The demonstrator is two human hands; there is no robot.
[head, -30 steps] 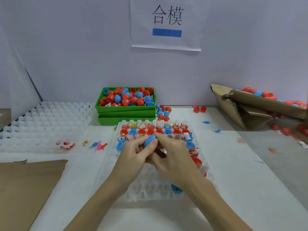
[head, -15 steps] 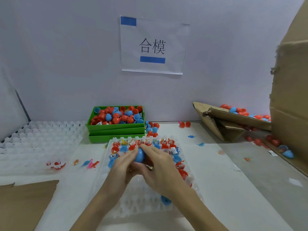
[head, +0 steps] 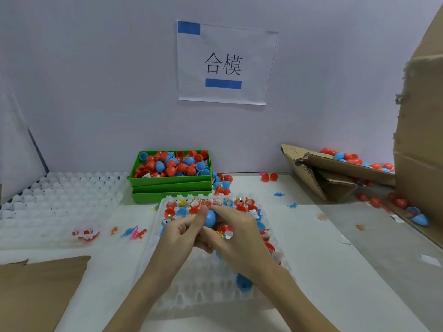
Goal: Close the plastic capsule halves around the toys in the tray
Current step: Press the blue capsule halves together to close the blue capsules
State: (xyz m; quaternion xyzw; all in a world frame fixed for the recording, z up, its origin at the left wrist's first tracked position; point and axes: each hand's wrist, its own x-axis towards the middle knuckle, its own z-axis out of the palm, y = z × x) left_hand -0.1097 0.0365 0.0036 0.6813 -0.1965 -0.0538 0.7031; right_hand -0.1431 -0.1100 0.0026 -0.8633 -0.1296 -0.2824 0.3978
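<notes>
Left hand (head: 178, 232) and right hand (head: 236, 232) meet over tray (head: 206, 293), both pinching blue capsule half (head: 211, 218).

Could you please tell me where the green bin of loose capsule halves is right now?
In the head view the green bin stands against the back wall, left of centre, just behind the toy tray.

Paper sign (head: 226, 63): on the back wall, two blue strips.
Flat cardboard sheet (head: 36, 291): front left corner of the table.
Torn cardboard box (head: 323, 171): right back, tilted.
</notes>
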